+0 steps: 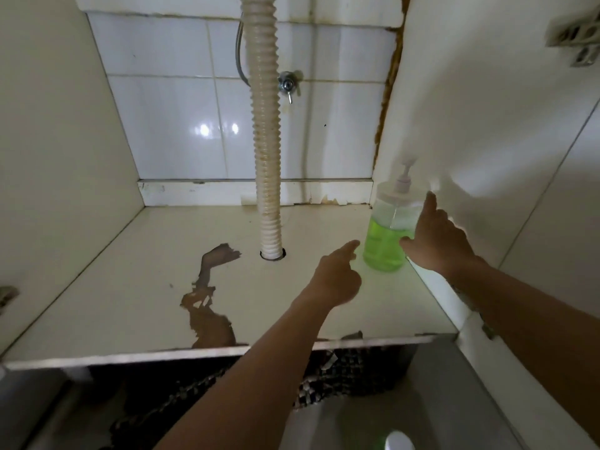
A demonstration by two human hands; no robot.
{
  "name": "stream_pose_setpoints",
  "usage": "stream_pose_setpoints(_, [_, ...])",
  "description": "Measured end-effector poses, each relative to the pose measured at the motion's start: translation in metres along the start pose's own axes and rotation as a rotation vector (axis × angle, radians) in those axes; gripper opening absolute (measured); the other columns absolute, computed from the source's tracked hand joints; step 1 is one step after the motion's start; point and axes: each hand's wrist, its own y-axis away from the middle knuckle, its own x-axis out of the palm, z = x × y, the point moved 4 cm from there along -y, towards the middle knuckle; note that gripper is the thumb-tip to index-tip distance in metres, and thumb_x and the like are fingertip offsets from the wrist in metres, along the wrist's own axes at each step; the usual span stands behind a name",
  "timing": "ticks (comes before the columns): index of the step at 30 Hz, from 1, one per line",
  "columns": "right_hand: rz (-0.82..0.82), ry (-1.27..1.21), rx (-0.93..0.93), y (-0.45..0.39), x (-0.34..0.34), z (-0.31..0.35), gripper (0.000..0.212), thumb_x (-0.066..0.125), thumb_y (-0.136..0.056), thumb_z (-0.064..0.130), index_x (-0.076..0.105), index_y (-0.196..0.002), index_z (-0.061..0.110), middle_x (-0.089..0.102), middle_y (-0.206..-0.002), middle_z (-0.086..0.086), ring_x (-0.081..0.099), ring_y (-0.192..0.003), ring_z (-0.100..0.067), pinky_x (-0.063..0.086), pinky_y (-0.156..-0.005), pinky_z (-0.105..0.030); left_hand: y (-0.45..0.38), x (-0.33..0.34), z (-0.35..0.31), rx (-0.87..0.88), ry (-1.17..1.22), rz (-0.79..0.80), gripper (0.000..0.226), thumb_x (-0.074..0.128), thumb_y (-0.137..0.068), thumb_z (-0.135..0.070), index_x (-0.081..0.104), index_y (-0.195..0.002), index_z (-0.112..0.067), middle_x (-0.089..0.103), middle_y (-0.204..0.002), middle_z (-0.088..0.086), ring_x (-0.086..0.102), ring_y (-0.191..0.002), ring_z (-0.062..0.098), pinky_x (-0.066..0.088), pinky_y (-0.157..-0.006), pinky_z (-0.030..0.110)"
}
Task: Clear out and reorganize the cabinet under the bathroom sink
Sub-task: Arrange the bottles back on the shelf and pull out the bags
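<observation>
The pump bottle (391, 225) of green liquid stands at the cabinet floor's (162, 271) back right corner. Roughly half full, it looks weighty, smooth, possibly slippery; grip its body. Right hand (436, 238) touches it, fingers spread; left hand (337, 277) hovers, released.

The head camera looks forward and down, close in, into the cabinet (227, 287); its edges look blurred.

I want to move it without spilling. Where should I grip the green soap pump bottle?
Grip the soap pump bottle around its wide body, from the front-left: the cabinet side wall crowds its right, and the narrow pump looks a poor handle.
</observation>
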Motion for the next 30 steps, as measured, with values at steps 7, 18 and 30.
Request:
stream_pose_setpoints(7, [-0.140, -0.546, -0.078, 0.147, -0.012, -0.029, 0.052, 0.062, -0.085, 0.009, 0.041, -0.132, 0.015, 0.055, -0.123, -0.003, 0.059, -0.093, -0.012, 0.036, -0.082, -0.026, 0.088, 0.013, 0.011, -0.034, -0.058, -0.135, 0.030, 0.048, -0.091, -0.009, 0.064, -0.115, -0.016, 0.070, -0.108, 0.011, 0.065, -0.095, 0.027, 0.053, -0.084, 0.033])
stream_pose_setpoints(18, [0.805, -0.208, -0.096, 0.243, 0.089, -0.087, 0.080, 0.075, -0.076, 0.019, 0.031, -0.143, 0.013, 0.047, -0.139, -0.010, 0.053, -0.116, -0.021, 0.048, -0.095, -0.031, 0.201, 0.041, 0.090, -0.241, -0.628, 0.707, 0.086, 0.074, -0.079, -0.017, 0.025, -0.150, -0.020, 0.039, -0.151, 0.005, 0.040, -0.135, 0.024, 0.035, -0.111, 0.034])
stream_pose_setpoints(30, [0.574, -0.355, -0.120, 0.252, 0.112, -0.057, 0.054, 0.079, -0.073, 0.024, 0.050, -0.117, 0.012, 0.063, -0.110, -0.003, 0.058, -0.098, -0.019, 0.041, -0.076, -0.024, 0.239, 0.071, 0.128, -0.197, -0.564, 0.541, 0.078, 0.082, -0.069, -0.020, 0.039, -0.134, -0.026, 0.051, -0.132, -0.004, 0.052, -0.115, 0.020, 0.045, -0.087, 0.029])
